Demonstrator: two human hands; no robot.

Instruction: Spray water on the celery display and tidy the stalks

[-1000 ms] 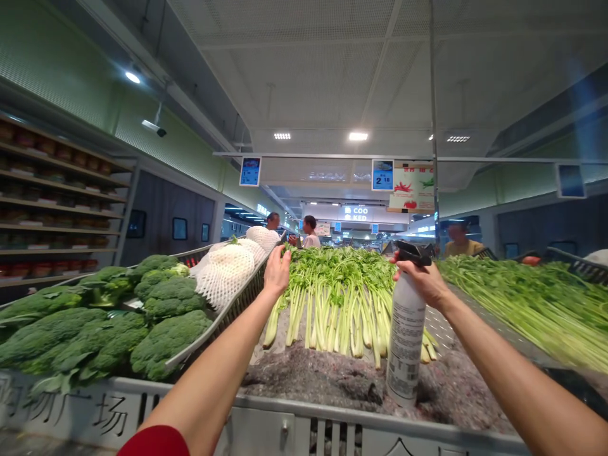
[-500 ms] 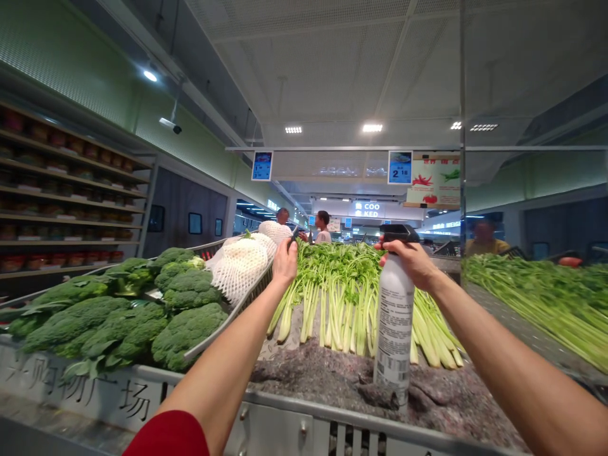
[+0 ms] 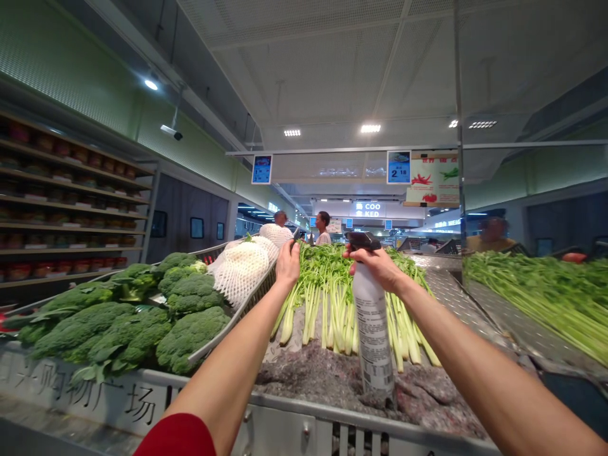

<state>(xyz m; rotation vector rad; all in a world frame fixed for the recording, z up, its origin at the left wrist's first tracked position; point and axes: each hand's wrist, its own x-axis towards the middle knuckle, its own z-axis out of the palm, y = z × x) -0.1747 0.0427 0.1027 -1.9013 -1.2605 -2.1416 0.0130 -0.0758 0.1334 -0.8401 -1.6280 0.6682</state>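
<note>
My right hand (image 3: 377, 263) is wrapped round the neck and black trigger head of a white spray bottle (image 3: 373, 335). The bottle is upright in front of a spread row of celery (image 3: 339, 310), hiding some stalks; its base is at the grey-brown cloth (image 3: 323, 373). My left hand (image 3: 287, 261) is raised at the celery's left end, beside the upper rim of a grey crate (image 3: 259, 288). Its fingers are curled, and a small dark thing shows at their tips, too hidden to name. Next to it, white foam-netted cauliflower (image 3: 244, 263) lies in the crate.
Broccoli heads (image 3: 111, 326) fill the left side of the stand. Bare metal shelf (image 3: 460, 304) shows right of the celery, beside a mirror panel (image 3: 532, 304). Price signs (image 3: 399, 167) hang above. Two people (image 3: 323, 228) are in the background; jar shelves (image 3: 71, 209) line the left.
My right hand and the spray bottle have moved left. The celery's right end is closer in, baring metal shelf there. My left hand stays almost in place.
</note>
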